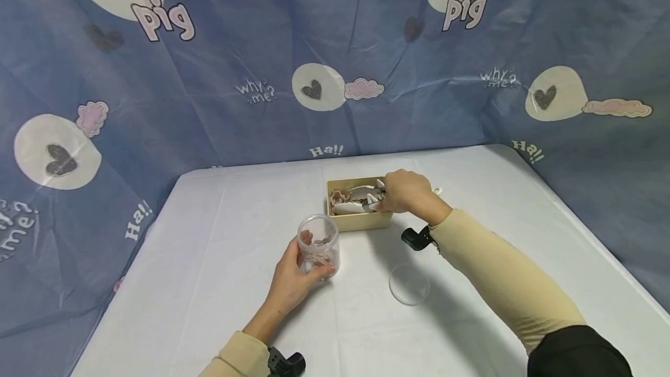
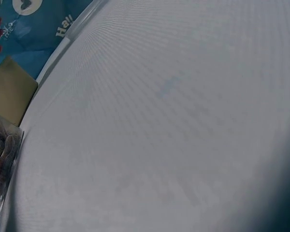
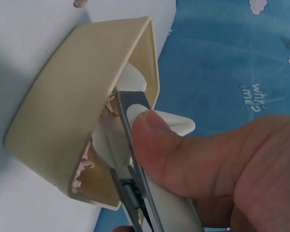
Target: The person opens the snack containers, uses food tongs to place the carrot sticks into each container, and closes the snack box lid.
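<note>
1. Behind the desk, blue printed cloth (image 1: pixel 235 45).
2. White-covered desk (image 1: pixel 251 220), wide and pale in all three views.
3. Toward the far side of the desk, beige rectangular box (image 1: pixel 363 223); inside, pinkish-brown pieces (image 1: pixel 340 195) at one end, beside white scoop-like tips.
4. Nearer than the box and a little to its left, clear cylindrical jar (image 1: pixel 327 249), mouth upward; similar pieces low inside. Resting on the desk or raised just above it: cannot tell.
5. Right hand (image 1: pixel 407 192) over the right end of the box, pinching white-and-grey tongs (image 3: pixel 169 203), thumb laid along one arm; tips down in the box.
6. Left hand (image 1: pixel 293 278) curled round the jar, thumb in front, fingertips behind.
7. On the desk, right of the jar and apart from it, clear round lid (image 1: pixel 409 285).
</note>
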`<state>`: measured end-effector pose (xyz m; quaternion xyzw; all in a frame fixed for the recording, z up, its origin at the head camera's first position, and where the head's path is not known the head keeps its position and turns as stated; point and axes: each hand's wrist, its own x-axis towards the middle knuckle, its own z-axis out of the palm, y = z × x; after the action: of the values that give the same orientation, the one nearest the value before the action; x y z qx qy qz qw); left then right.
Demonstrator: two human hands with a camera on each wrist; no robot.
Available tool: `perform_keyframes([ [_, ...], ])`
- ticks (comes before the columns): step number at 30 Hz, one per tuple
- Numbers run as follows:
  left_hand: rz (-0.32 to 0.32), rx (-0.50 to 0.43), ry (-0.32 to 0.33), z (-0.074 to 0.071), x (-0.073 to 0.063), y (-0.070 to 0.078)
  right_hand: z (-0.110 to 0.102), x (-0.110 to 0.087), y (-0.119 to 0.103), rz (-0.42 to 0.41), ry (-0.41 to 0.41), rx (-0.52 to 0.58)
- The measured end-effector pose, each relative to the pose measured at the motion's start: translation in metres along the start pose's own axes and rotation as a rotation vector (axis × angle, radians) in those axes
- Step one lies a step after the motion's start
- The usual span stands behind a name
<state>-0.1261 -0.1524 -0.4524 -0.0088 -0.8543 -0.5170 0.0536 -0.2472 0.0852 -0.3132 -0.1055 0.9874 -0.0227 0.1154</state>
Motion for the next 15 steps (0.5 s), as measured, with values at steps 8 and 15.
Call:
perform_keyframes([
  [8, -0.001, 0.008, 0.004, 0.000, 0.000, -0.001, 0.002, -0.002, 0.006, -0.024, 0.056, 0.009],
  [15, 0.007, -0.012, 0.003, 0.000, 0.000, -0.002, -0.001, 0.001, 0.009, -0.039, 0.011, 0.006],
])
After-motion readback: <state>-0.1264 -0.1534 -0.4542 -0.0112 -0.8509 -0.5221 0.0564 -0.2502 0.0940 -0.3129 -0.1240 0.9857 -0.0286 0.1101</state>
